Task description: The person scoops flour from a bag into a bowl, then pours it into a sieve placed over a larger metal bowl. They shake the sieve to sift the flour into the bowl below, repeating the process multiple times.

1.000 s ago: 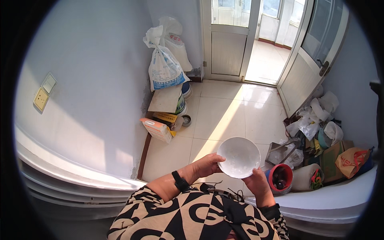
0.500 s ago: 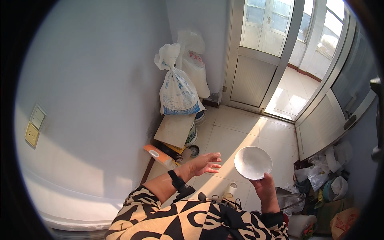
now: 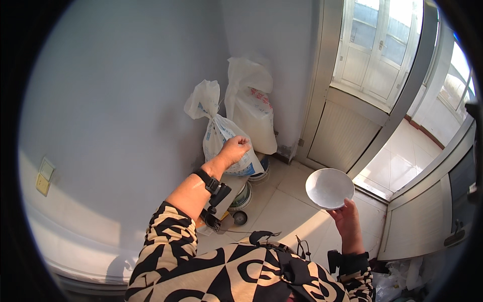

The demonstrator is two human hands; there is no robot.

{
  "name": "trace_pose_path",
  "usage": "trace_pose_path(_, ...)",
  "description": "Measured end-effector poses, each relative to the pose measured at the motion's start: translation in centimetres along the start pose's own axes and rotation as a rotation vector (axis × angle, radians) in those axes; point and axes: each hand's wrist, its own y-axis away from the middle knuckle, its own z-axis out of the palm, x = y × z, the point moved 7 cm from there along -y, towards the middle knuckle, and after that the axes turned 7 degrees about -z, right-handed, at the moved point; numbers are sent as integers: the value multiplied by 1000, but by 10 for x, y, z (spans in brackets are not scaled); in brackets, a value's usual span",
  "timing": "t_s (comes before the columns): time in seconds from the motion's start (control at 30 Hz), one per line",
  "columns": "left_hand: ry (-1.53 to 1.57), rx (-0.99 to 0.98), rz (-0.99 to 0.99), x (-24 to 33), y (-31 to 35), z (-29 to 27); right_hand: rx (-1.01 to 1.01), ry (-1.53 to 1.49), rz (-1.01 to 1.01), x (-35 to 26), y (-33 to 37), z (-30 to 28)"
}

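Observation:
My right hand point(image 3: 346, 215) holds a white bowl point(image 3: 329, 188) by its near right rim. The bowl is tilted so that its pale inside shows, and I see nothing lying in it. My left hand point(image 3: 235, 151) is stretched forward in front of a tied white sack point(image 3: 217, 132) with blue print. Its fingers are curled together with nothing visible in them. Whether it touches the sack I cannot tell. The sack's twisted neck point(image 3: 210, 111) stands up beyond the hand, and its lower part is partly hidden by my forearm.
A second white sack point(image 3: 251, 118) with red print leans in the corner. Below the sacks stand round buckets point(image 3: 242, 197) and a small black wheel point(image 3: 240, 218). A half-glazed door point(image 3: 347, 128) stands ahead. Plastic bags point(image 3: 397, 282) lie at the lower right.
My left hand has moved forward and up to the printed sack, its fingers going from spread to curled. The bowl has shifted slightly up and right in my right hand. The view has turned left.

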Motion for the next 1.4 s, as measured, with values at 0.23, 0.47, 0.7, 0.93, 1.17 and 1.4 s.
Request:
trace_pose_path(0.23,-423,244,288,86,-146,-25,-59,67,-20,-18,-164,40)
trace_pose_path(0.47,-934,559,582,159,-246,-32,-74,60,2,-41,-306,117)
trace_pose_path(0.7,-1271,520,445,155,-299,-39,-303,70,42,-39,-435,203)
trace_pose_path(0.93,-1286,244,397,115,-265,-10,-485,170,286,4,-530,264)
trace_pose_path(1.17,-1234,259,247,97,-214,-8,-709,406,524,96,-562,292)
trace_pose_path(1.4,-1113,210,112,96,-180,-23,-670,696,412,172,-578,332)
